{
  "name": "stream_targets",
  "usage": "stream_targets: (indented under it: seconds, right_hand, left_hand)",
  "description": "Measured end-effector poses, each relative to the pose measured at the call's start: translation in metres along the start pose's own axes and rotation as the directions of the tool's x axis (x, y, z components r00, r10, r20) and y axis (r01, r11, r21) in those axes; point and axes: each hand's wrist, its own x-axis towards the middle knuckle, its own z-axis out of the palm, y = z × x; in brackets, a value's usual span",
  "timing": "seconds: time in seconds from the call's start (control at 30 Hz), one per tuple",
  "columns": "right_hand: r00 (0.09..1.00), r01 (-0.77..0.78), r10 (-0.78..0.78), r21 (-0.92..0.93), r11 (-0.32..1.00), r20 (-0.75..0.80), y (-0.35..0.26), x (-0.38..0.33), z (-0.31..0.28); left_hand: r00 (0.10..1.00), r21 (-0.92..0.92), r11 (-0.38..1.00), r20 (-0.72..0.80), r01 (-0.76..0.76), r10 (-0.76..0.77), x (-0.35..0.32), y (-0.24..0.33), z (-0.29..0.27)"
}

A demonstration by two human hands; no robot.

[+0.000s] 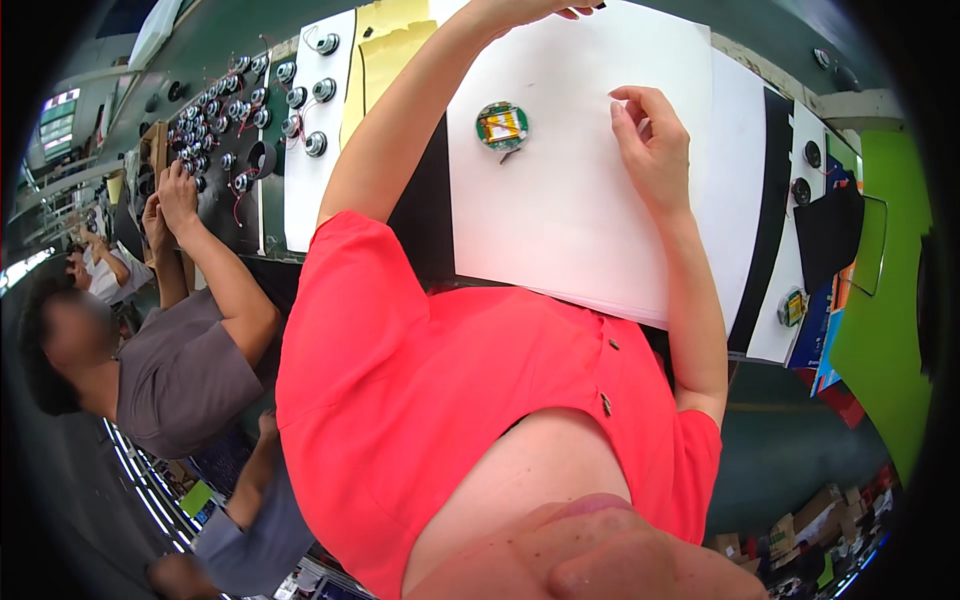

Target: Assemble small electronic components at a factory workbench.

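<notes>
Circuit board [502, 127] lies left of the nearer right hand [660, 150], fingers loosely curled, apparently empty; left hand's [538, 8] grip cannot be determined.

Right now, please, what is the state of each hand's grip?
Left hand: cut off by the picture's upper edge; grip cannot be told.
Right hand: partly open, fingers loosely curled, holding nothing visible.

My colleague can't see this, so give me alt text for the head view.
A round green circuit board lies untouched on white sheeting; right hand to its right, left hand partly cut off above. Round wired parts lie left.
</notes>
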Motion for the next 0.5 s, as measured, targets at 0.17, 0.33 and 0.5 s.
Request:
stream_targets:
  seconds: [0.17, 0.33, 0.5]
  right_hand:
    - [0.934, 0.347, -0.320, -0.201, 0.916, 0.157, -0.017, -0.008, 0.022]
    - [0.879, 0.447, -0.368, -0.257, 0.857, 0.303, -0.033, -0.010, 0.054]
    - [0.854, 0.494, -0.402, -0.272, 0.826, 0.331, -0.035, -0.007, 0.066]
  left_hand:
    - [1.000, -0.060, 0.998, -0.017, 0.007, -0.008, -0.021, -0.004, -0.007]
    - [1.000, -0.068, 0.998, -0.007, 0.019, -0.019, -0.029, -0.012, -0.010]
    - [1.000, -0.059, 0.998, 0.000, 0.012, -0.012, -0.026, -0.010, -0.009]
